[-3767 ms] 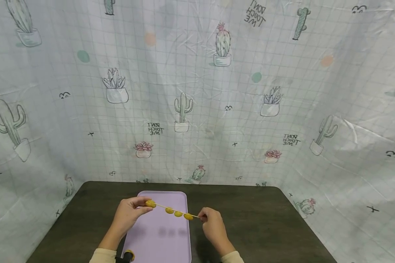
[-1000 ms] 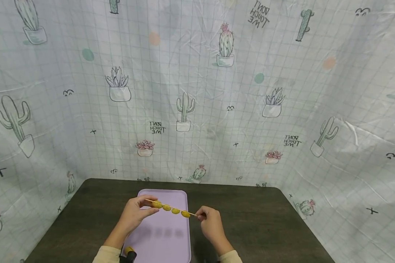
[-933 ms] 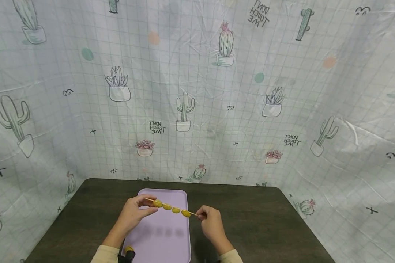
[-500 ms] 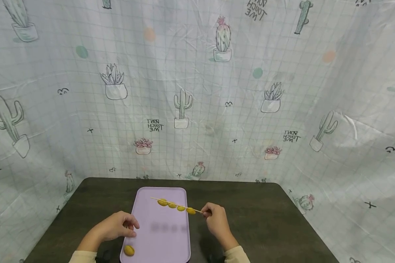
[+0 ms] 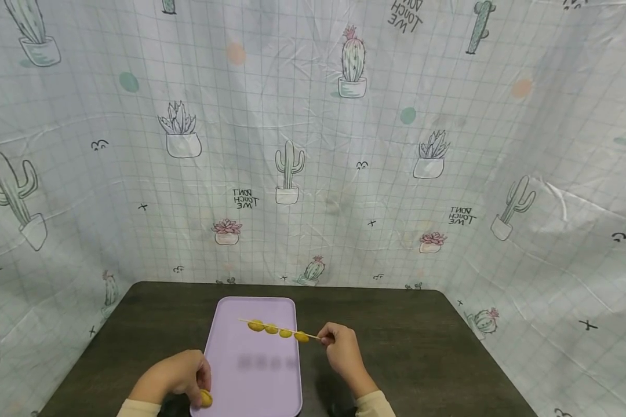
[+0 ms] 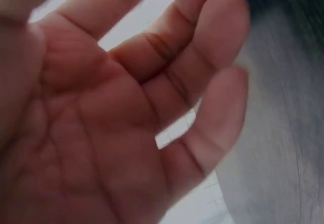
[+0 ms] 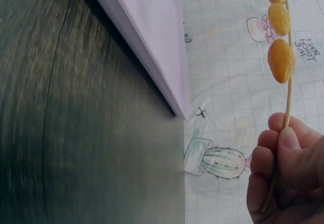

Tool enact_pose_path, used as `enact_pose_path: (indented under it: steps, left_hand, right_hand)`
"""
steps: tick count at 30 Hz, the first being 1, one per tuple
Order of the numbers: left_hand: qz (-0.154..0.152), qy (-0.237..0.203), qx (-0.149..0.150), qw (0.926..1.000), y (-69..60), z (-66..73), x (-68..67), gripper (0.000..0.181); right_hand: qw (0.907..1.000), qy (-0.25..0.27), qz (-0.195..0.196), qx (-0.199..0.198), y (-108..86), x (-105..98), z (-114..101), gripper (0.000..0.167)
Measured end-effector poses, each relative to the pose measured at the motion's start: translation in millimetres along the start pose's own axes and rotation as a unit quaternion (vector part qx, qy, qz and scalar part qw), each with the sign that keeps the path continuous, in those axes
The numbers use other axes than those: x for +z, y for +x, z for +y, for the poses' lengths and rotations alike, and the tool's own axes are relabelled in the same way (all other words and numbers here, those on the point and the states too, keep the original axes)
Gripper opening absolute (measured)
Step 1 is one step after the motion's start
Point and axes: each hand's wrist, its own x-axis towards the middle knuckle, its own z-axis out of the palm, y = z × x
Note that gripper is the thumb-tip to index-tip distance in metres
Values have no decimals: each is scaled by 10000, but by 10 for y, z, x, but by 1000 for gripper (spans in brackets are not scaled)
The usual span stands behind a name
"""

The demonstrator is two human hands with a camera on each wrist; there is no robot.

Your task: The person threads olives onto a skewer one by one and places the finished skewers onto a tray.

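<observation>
My right hand (image 5: 342,348) pinches the bare end of a thin wooden skewer (image 7: 289,102), held up over the lilac tray's (image 5: 255,370) right side. Several oval, wrinkled yellow fruits that look like dates (image 7: 281,60) are threaded along it, and its far tip pokes out past the last one. At the tray's near left corner, the thumb and fingers of my left hand (image 5: 179,375) close around a loose yellow fruit (image 5: 206,398). In the left wrist view the palm and curled fingers (image 6: 217,32) fill the picture, and that fruit is hidden.
Beneath the tray is a dark wooden table (image 5: 396,359). A pale curtain (image 5: 323,145) printed with cacti hangs behind the table and along both sides.
My left hand has let go of the skewer's far end and come down left to the loose fruit. Earlier, the fruit nearest it was slid along toward the others. My right hand keeps the skewer.
</observation>
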Motion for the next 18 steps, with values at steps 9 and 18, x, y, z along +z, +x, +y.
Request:
enact_pose_path:
  steps: [9,18]
  left_hand:
    - [122,-523,823,9952,117,-44,-120,16]
    - [1951,-252,1275,9721,267,116,-231,17]
  right_hand:
    - [9999,-101,66,94,14,-43,61,29]
    - [10000,18,-3,93,12,-41,15,24]
